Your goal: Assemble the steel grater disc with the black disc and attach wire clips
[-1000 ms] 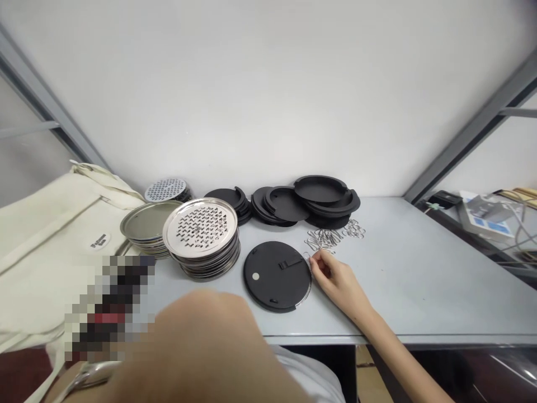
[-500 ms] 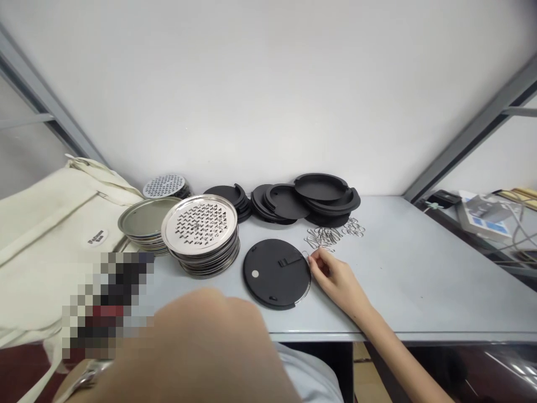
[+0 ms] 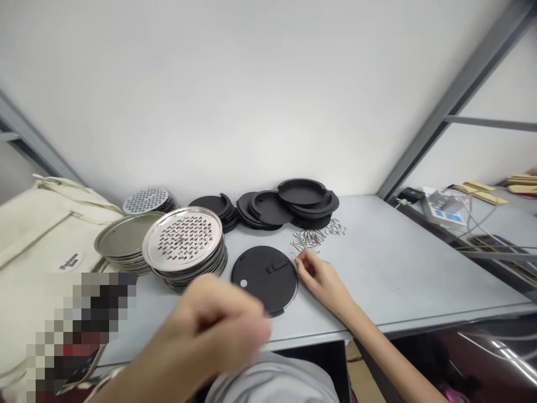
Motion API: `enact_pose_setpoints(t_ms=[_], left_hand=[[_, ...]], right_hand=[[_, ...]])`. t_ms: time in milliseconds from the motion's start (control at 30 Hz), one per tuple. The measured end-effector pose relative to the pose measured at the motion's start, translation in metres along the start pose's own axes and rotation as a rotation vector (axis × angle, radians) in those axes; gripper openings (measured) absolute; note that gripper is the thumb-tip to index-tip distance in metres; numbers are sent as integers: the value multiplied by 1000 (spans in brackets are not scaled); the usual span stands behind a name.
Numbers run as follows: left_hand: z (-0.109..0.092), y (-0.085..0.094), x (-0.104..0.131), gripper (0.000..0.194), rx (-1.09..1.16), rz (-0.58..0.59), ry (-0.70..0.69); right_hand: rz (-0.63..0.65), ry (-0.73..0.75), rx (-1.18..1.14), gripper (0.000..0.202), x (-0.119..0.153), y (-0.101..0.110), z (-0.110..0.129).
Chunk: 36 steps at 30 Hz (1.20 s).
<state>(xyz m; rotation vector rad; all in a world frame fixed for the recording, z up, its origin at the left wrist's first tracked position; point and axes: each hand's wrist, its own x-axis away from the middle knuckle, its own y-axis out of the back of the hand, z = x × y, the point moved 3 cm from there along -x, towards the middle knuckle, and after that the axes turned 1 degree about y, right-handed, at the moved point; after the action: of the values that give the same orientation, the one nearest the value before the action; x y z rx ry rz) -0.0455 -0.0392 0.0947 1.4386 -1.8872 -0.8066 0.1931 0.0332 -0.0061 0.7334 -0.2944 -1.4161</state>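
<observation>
A black round plastic cover [image 3: 262, 285] lies flat before me, with a narrow tab slot, a pale round dot and a thin metal edge along its right side. At its right rim, my right hand [image 3: 321, 277] rests on the table, thumb and forefinger pinched on a small wire loop [image 3: 292, 256]. My left hand [image 3: 222, 324], blurred and close to the camera, hovers in front of the cover with curled fingers; whatever it may hold is hidden. Beyond the right hand sits a pile of small metal wire clips [image 3: 308, 239].
Left of the cover stands a stack of round metal grater plates [image 3: 184, 238], beside greenish metal plates [image 3: 126, 238]. More black covers [image 3: 272, 208] are piled by the wall. A cream cloth bag [image 3: 37, 240] occupies the left; a metal frame post [image 3: 444, 123] rises at right.
My left hand has turned and lowered, so its curled fingers now show. The right hand keeps its pinch by the cover's rim. The whole view has shifted slightly.
</observation>
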Motion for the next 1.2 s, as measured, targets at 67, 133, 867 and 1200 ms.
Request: enact_pose_setpoints(t_ms=[67, 133, 867, 1200], left_hand=[[-18, -3, -32, 55, -10, 90, -160], [-28, -17, -62, 36, -106, 122, -300], [5, -76, -126, 27, -516, 33, -750], [8, -77, -128, 28, -509, 34, -752]], right_hand=[[-10, 6, -19, 17, -3, 3, 2], [12, 25, -20, 16, -9, 5, 4], [306, 44, -26, 21, -10, -2, -3], [283, 88, 96, 26, -11, -4, 0]])
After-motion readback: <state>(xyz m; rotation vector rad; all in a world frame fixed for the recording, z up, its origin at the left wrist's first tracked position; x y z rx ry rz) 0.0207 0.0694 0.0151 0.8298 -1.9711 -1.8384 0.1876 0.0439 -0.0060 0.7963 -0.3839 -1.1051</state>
